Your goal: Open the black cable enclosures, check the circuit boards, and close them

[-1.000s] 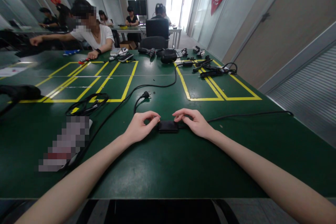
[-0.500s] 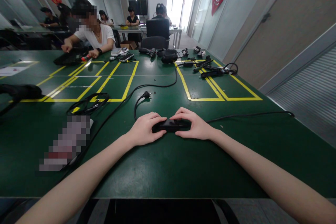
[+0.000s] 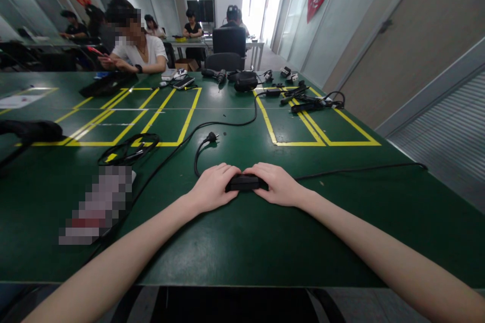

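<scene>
A black power adapter [image 3: 244, 183] rests on the green table [image 3: 242, 242] in front of me. My left hand [image 3: 214, 186] grips its left end, fingers on the far side and thumb on the near side. From the right, my right hand [image 3: 278, 185] holds the other end in the same way, and the fingertips of both hands almost meet behind it. A short cord runs from behind my left hand to a black plug [image 3: 212, 137]. Past my right hand a thin black cable [image 3: 359, 166] trails to the right. Parts of the adapter are hidden under my fingers.
A coiled black cable [image 3: 129, 150] and a blurred-out flat object [image 3: 100, 204] lie to the left, with a long cord alongside. Farther back are yellow tape lines [image 3: 273, 126], a drill [image 3: 215, 74], several black cables [image 3: 312, 103] and a seated person [image 3: 142, 48].
My right hand has slid left along the adapter, closer to my left hand, and its fingers wrap it more. Across the table, the person's hands have lifted up with a red thing.
</scene>
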A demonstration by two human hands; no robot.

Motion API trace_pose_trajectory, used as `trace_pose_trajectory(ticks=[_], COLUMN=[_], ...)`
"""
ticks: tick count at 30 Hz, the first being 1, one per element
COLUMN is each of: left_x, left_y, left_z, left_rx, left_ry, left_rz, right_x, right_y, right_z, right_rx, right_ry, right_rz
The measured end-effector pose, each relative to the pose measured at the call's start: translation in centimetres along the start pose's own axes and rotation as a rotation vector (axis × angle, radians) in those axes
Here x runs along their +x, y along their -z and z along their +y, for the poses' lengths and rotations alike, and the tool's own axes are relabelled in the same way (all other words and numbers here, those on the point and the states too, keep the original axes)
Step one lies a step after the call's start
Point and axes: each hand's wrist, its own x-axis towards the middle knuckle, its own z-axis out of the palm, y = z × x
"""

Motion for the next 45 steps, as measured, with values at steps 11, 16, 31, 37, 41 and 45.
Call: trace_pose_trajectory(ticks=[11, 16, 31, 37, 41, 45], left_x=[0.0, 0.1, -0.2, -0.4, -0.4, -0.2], left_y=[1.0, 1.1, 0.9, 0.7, 1.0, 1.5], left_z=[0.0, 0.0, 0.1, 0.3, 0.5, 0.8], left_rx=[0.037, 0.081, 0.034, 0.028, -0.077, -0.232], left_ry=[-0.125, -0.151, -0.195, -0.196, -0.101, 0.134], left_rz=[-0.115, -0.134, -0.091, -0.067, -0.054, -0.118], right_x=[-0.1, -0.2, -0.2, -0.5, -0.7, -0.9], right_y=[0.3, 0.3, 1.0, 0.7, 0.8, 1.0], right_z=[-0.6, -0.6, -1.3, -0.9, -0.7, -0.7], right_rx=[0.016, 0.036, -0.051, -0.124, -0.267, -0.479], right_ry=[0.027, -0.001, 0.043, 0.11, 0.18, 0.275], right_rz=[-0.07, -0.088, -0.061, -0.019, 0.003, 0.079])
